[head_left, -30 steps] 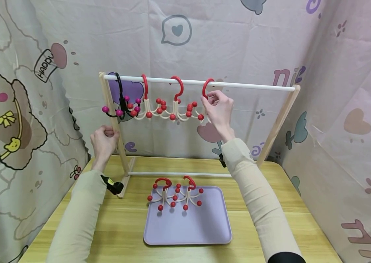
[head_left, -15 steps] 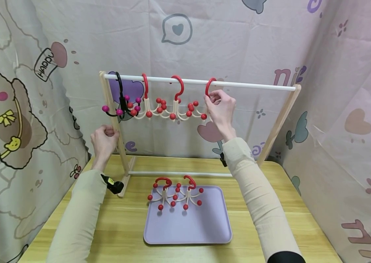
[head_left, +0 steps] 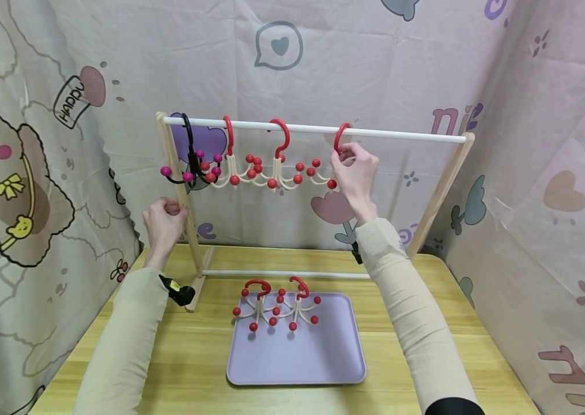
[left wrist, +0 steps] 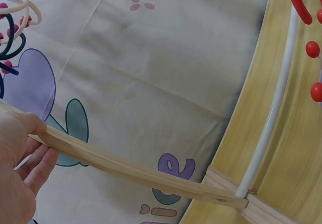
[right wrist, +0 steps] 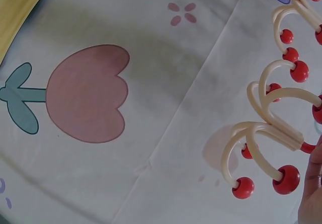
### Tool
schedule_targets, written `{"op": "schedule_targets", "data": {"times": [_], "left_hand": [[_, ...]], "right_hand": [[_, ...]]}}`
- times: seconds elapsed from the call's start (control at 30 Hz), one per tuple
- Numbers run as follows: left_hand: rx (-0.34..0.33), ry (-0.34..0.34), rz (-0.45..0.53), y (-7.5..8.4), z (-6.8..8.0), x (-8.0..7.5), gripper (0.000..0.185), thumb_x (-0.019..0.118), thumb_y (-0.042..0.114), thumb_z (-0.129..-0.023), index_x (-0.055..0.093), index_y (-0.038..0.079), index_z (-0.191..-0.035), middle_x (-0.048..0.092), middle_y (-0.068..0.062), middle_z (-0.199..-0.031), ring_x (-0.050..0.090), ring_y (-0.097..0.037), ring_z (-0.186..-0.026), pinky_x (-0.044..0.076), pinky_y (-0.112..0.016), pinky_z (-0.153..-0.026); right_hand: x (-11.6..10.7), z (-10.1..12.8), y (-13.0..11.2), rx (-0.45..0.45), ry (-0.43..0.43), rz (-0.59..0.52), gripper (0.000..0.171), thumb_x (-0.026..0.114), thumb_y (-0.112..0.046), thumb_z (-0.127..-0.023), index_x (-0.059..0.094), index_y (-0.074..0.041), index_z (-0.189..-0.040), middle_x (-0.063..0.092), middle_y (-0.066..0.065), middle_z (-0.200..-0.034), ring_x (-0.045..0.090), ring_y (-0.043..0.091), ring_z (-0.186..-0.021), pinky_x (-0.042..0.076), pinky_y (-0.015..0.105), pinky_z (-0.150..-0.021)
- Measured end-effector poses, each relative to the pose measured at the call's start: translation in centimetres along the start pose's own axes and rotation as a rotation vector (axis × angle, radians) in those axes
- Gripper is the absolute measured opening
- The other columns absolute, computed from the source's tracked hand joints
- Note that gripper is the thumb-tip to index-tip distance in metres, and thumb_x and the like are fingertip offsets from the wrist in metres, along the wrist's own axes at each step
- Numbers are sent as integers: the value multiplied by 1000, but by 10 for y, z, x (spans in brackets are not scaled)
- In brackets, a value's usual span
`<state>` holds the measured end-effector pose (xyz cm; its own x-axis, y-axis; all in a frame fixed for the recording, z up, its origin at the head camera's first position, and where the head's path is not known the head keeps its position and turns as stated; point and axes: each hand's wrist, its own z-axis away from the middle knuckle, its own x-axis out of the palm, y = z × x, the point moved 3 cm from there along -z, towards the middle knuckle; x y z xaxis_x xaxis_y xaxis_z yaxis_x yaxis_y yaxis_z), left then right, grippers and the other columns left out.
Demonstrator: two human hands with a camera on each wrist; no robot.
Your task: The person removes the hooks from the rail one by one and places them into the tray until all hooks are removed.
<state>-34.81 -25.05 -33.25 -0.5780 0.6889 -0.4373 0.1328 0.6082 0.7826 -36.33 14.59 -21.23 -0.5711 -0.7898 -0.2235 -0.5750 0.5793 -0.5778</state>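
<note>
While it hangs from the white rail (head_left: 401, 135), the red hook hanger (head_left: 335, 155) is pinched by the right grip (head_left: 357, 173). Further left, the left grip (head_left: 163, 222) wraps the rack's wooden leg (head_left: 180, 196); below, a tray (head_left: 318, 357).

right hand (head_left: 357, 173): shifted rightward along white rail (head_left: 401, 136) | red-hooked hanger (head_left: 340, 141) pinched in fingers: moved with it, wider gap to 3 hung hangers at its left
</note>
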Motion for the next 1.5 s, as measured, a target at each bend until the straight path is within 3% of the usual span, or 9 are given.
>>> {"op": "schedule_targets", "data": {"times": [0.47, 0.83, 1.23, 1.5], "left_hand": [[-14, -1, 0, -1, 0, -1, 27, 62, 14, -94, 69, -3, -114, 75, -20, -108, 68, -30, -91, 42, -18, -72], [-18, -10, 6, 0, 0, -1, 28, 62, 14, -94, 68, -3, -115, 74, -21, -109, 68, -33, -95, 44, -24, -78], [-11, -3, 4, 0, 0, 0, 28, 62, 14, -94, 69, -4, -114, 74, -22, -109, 68, -33, -94, 43, -24, -79], [-14, -12, 5, 0, 0, -1, 29, 63, 15, -95, 68, -4, -116, 74, -22, -111, 70, -35, -97, 44, -25, -79]], "right_hand": [[-11, -2, 6, 30, 47, 28, 22, 64, -12, -88, 74, 4, -98, 77, 19, -87, 70, 29, -71, 40, 7, -60], [-22, -7, 14, 76, 58, 6, 21, 62, -11, -88, 75, 4, -96, 77, 20, -85, 53, -9, -59, 42, 6, -59], [-29, -10, 19, 177, -10, -53, 20, 64, -11, -90, 73, 5, -99, 74, 22, -90, 55, -8, -62, 45, 10, -65], [-31, -12, 21, 233, -23, -156, 20, 64, -9, -93, 72, 7, -102, 72, 9, -84, 60, -5, -60, 51, 10, -64]]}}
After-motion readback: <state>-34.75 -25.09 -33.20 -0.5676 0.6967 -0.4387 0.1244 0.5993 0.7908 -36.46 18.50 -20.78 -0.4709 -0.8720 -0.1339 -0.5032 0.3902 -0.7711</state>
